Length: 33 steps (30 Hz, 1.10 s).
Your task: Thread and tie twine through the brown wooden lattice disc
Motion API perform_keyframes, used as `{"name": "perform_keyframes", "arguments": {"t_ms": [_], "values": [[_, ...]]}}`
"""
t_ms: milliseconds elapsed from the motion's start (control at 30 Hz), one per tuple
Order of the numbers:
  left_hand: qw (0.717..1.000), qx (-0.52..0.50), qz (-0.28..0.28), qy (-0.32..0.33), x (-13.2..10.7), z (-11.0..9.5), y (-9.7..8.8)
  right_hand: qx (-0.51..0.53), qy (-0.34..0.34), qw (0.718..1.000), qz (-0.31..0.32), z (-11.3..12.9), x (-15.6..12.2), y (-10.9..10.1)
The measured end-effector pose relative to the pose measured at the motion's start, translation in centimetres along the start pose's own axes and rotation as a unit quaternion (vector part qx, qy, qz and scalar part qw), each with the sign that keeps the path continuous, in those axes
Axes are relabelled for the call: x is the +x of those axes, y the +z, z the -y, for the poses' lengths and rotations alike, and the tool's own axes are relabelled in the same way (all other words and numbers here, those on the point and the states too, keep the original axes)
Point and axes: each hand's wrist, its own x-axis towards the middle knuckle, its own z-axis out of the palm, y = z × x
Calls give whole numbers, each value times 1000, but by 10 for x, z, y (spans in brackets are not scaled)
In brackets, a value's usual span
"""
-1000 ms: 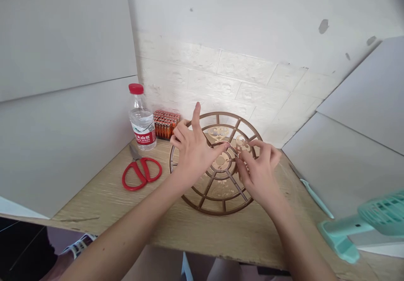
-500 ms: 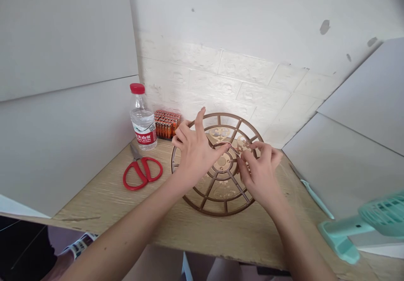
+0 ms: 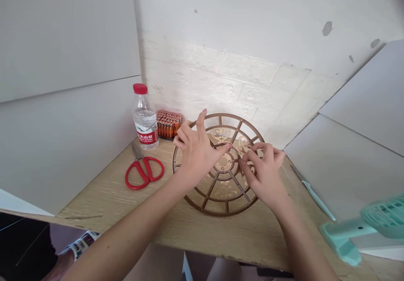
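Observation:
A round bronze clock frame-like wheel (image 3: 208, 192), with spokes, a central hub and gold scroll ornaments, lies on the wooden table. My left hand (image 3: 198, 157) is over its left side, fingers apart and index finger raised. Its thumb stretches to the hub, pressing on or touching a thin wire (image 3: 226, 142) there. My right hand (image 3: 263, 169) is at the wheel's right side, with thumb and index finger pinched at the hub's upper right, where the wire ends. The fingertips partly hide the wire.
Red-handled scissors (image 3: 143, 175) lie left of the wheel. A water bottle (image 3: 146, 125) and a pack of batteries (image 3: 169, 124) stand behind them. At right are a knife with a pale green handle (image 3: 318, 200) and a mint-green fan (image 3: 344, 245). White panels (image 3: 94, 125) flank the table (image 3: 132, 213).
The view has shifted slightly, so everything sits a little further right. Both hands keep nearly the same place at the hub, with the right fingertips moved only slightly.

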Motion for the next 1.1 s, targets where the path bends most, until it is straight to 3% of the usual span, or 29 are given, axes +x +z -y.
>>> {"name": "perform_keyframes", "arguments": {"t_ms": [400,767,933,1100], "values": [[1000,21,-14,16,-1,1,2,1,-23,999,34,-4,0,-3],[999,25,-28,21,-3,0,3,-85,-55,995,22,6,0,-3],[999,36,-24,17,-3,-1,4,-122,-34,992,-5,11,-1,3],[999,24,-18,12,-3,-1,4,-62,-1,998,-7,9,-1,2]]}}
